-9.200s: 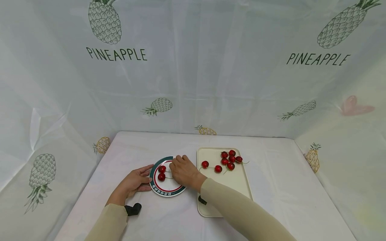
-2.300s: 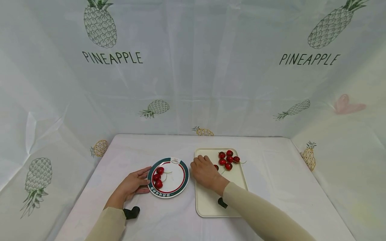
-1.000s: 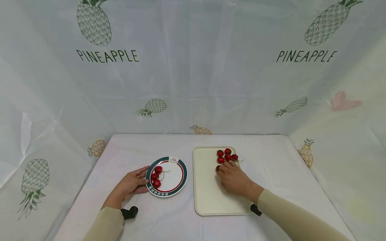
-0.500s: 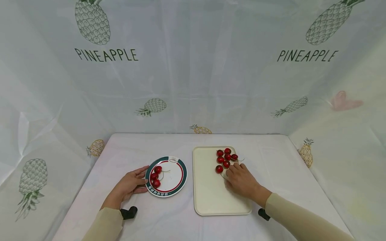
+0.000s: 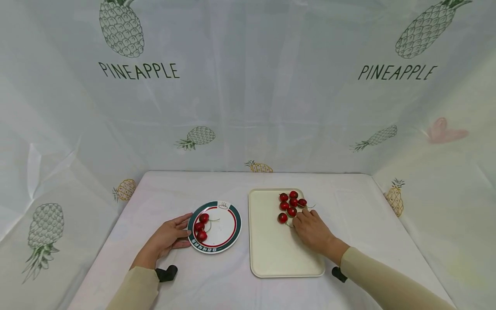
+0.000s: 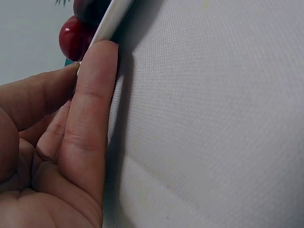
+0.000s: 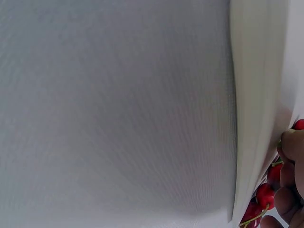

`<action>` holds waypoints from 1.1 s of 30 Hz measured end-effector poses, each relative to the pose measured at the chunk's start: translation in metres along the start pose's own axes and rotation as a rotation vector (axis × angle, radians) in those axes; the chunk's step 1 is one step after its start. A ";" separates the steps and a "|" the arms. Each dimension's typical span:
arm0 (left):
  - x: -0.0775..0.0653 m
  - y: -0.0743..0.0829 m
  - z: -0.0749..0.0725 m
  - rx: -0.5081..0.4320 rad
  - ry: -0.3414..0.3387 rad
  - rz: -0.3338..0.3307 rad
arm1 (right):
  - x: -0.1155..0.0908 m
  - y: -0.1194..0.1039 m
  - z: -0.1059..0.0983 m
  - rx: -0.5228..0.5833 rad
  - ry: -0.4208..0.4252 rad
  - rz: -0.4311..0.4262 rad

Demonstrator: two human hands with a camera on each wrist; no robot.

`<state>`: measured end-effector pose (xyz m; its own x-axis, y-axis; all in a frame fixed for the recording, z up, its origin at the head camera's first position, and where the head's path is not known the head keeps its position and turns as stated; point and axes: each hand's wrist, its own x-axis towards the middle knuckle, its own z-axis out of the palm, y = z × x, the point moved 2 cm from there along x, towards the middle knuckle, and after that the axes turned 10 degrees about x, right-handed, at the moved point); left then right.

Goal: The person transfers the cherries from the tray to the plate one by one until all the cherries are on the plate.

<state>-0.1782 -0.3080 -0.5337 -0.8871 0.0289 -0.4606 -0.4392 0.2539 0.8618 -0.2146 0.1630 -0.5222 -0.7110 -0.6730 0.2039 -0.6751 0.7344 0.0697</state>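
Note:
My left hand (image 5: 168, 237) pinches the left rim of a round plate (image 5: 234, 212) with a dark green border and red ring. In the left wrist view its thumb and finger meet at the plate's edge. On the plate's left side lie 3 cherries (image 5: 199, 227) with thin stems. My right hand (image 5: 313, 231), fingers curled, is over the right side of a cream tray (image 5: 271, 254), beside several cherries (image 5: 284, 206). The right wrist view shows a green stem at its fingertips; most of what they pinch is hidden. The nearest cherry (image 5: 283, 218) lies just left of the fingers.
The plate and tray stand side by side on a white-covered table (image 5: 186, 280), a narrow gap between them. Pineapple-printed sheeting (image 5: 248, 94) hangs behind and at both sides. Black wrist mounts (image 5: 167, 273) sit at both wrists.
My right hand has gone from the plate to the tray's left side, then right to the cherry cluster. The cherry at the tray's left is no longer there. The left hand stays on the plate.

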 end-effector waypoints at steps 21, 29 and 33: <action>-0.004 0.002 0.000 -0.005 -0.016 0.011 | 0.004 0.007 -0.003 -0.087 0.043 -0.138; -0.004 0.003 0.001 -0.004 -0.016 0.013 | 0.030 -0.005 -0.011 -0.124 0.043 -0.142; -0.004 0.003 0.002 -0.004 -0.008 -0.003 | 0.051 -0.018 -0.016 -0.131 0.075 -0.175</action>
<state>-0.1760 -0.3054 -0.5297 -0.8848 0.0363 -0.4646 -0.4421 0.2498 0.8615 -0.2353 0.1166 -0.4976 -0.5658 -0.7861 0.2488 -0.7521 0.6157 0.2351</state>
